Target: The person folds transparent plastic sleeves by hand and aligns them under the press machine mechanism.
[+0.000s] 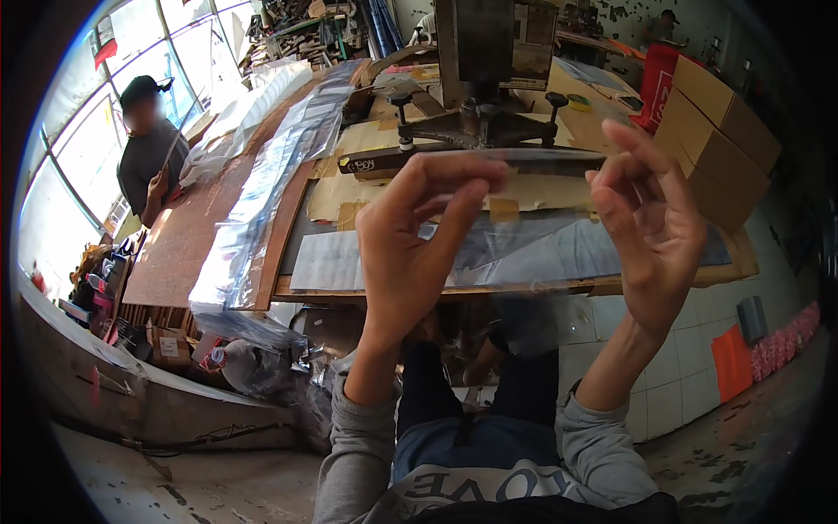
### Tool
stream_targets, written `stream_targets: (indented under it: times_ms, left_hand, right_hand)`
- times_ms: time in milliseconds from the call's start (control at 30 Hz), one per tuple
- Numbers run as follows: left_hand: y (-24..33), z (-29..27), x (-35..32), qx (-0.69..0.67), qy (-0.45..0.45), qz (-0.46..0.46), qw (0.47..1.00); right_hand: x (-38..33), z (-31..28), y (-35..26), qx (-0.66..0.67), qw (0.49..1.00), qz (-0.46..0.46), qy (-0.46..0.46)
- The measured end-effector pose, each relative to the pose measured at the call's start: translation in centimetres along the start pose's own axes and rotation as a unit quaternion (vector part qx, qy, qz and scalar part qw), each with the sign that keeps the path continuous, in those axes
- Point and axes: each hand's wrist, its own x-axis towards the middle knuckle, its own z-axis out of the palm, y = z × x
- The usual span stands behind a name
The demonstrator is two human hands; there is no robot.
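My left hand is raised above the table's front edge, its thumb and fingers bent together in a pinch on a thin clear plastic film. The film is see-through, so its outline is hard to follow; its upper edge runs across toward my right hand. That hand is up at the same height, palm turned inward, with the thumb and fingers apart and loosely curved beside the film's end. Beyond both hands stands a dark metal press with a long dark bar low across its front.
Flat clear plastic sheets lie along the near table edge. A long strip of plastic packaging covers part of the brown board at left. Cardboard boxes stand at right beside a red bag. Another person stands at far left.
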Motion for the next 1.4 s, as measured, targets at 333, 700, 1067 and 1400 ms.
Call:
stream_targets:
  times_ms: [333,700,1067,1400]
  left_hand:
    - [-2.4,0.3,3.6,0.015,0.019,0.031,0.999]
    - [-6.4,0.9,6.7,-0.058,0.053,-0.025,0.997]
    - [-8.2,-0.2,8.0,-0.003,0.037,-0.043,0.998]
    - [-7.7,-0.9,8.0,-0.024,0.028,0.015,0.999]
  right_hand:
    - [2.7,0.3,2.5,-0.090,0.996,0.006,0.019]
    - [5.1,0.0,7.4,-0.029,0.997,0.066,0.021]
    - [6.8,1.1,8.8,0.076,0.990,0.089,0.076]
    - [7.2,1.6,9.1,0.051,0.996,0.028,0.069]
